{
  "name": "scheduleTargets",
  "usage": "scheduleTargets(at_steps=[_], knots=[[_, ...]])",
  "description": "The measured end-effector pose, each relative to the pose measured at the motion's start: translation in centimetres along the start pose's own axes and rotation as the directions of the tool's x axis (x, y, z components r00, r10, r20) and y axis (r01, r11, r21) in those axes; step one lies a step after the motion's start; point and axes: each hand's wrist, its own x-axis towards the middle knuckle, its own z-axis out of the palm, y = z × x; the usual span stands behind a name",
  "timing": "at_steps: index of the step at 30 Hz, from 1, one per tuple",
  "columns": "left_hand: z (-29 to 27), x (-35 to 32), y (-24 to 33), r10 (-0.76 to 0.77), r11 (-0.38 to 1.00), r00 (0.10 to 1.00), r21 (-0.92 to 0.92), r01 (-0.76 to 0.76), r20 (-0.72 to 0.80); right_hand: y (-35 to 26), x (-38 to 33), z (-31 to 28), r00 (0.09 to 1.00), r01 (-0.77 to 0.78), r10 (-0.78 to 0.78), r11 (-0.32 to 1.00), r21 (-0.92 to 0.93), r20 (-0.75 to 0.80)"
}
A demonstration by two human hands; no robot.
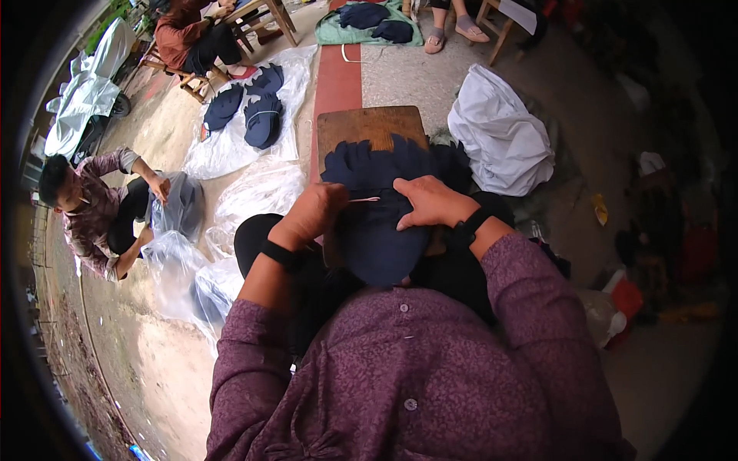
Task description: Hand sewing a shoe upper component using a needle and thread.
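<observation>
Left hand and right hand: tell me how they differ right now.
The left hand pinches a thin pale stick at its tip, while the right hand lies flat, pressing the dark blue cloth. The left hand is curled; the right is spread with its fingers pointing left. Both wear a black wristband and rest on the same cloth.

An outdoor yard workshop for sewing: stacked navy cloth pieces (254, 107) on plastic sheets (231, 146), wooden stools (196, 81), bare ground (154, 361).
</observation>
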Motion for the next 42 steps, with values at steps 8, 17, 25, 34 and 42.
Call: scheduleTargets(at_steps=[8, 17, 25, 34, 42], knots=[[3.5, 0.9, 0.9, -0.186, 0.950, 0.946, -0.294, 0.105, -0.265, 0.3, 0.2, 1.2, 0.998, 0.006, -0.004, 1.000, 0.027, -0.069], [5.9, 1.7, 1.6, -0.151, 0.968, 0.959, -0.232, 0.094, -0.240, 0.2, -0.1, 1.6, 0.995, -0.027, 0.028, 1.000, 0.011, -0.101], [6.2, 2.6, 2.3, 0.076, 0.993, 0.952, 0.108, -0.046, -0.295, 0.1, -0.5, 1.5, 0.989, -0.030, 0.037, 0.998, 0.053, -0.141], [7.6, 3.9, 1.4, 0.216, 0.975, 0.904, 0.128, -0.181, -0.369, 0.0, -0.6, 1.8, 0.986, -0.070, 0.074, 0.997, 0.032, -0.148], [5.0, 2.1, -0.6, 0.012, 0.984, 0.910, 0.168, 0.064, -0.414, -0.3, -1.0, 2.3, 0.967, -0.048, 0.055, 0.998, 0.035, -0.251]])
